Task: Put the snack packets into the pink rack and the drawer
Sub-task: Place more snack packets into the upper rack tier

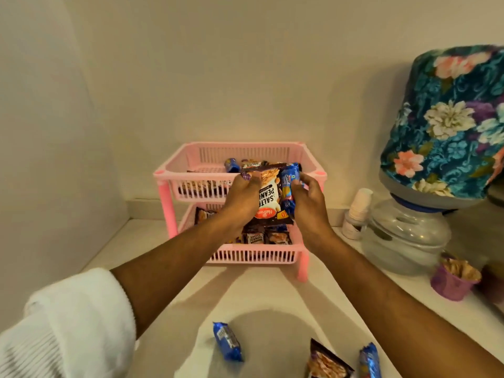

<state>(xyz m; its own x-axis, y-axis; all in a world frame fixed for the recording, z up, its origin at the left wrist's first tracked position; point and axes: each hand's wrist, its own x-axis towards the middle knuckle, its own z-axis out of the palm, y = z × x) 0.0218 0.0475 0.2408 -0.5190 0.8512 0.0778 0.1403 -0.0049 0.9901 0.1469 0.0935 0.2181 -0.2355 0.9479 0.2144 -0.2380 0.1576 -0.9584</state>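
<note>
A pale counter (261,290) runs into a corner of plain cream walls, and on it stands a two-tier pink plastic rack (240,211) with slatted sides. In front of the rack's upper tier, the left hand (241,199) grips a salted-peanut packet (268,195), white and orange with dark ends, its fingers curled over the left edge. The right hand (308,197) pinches a blue glossy biscuit packet (289,186) just beside the peanut packet, the two touching. Both packets are held above the front rim of the top basket, not yet let go. Behind them the upper tier already holds several packets, blue and brown, and the lower tier is lined with more peanut packets along its front. Nearer the camera, three packets lie loose on the counter: a blue wrapped biscuit packet (227,342), a dark peanut packet (326,361) and another blue packet (369,361) at the bottom edge. No drawer shows in view. By my judgement the rack is well on its way to full, while the three loose packets and the whole drawer share remain. To the right stand a water jar under a floral cloth cover (447,121), a stack of white cups (358,211) and a purple cup (450,282).
</note>
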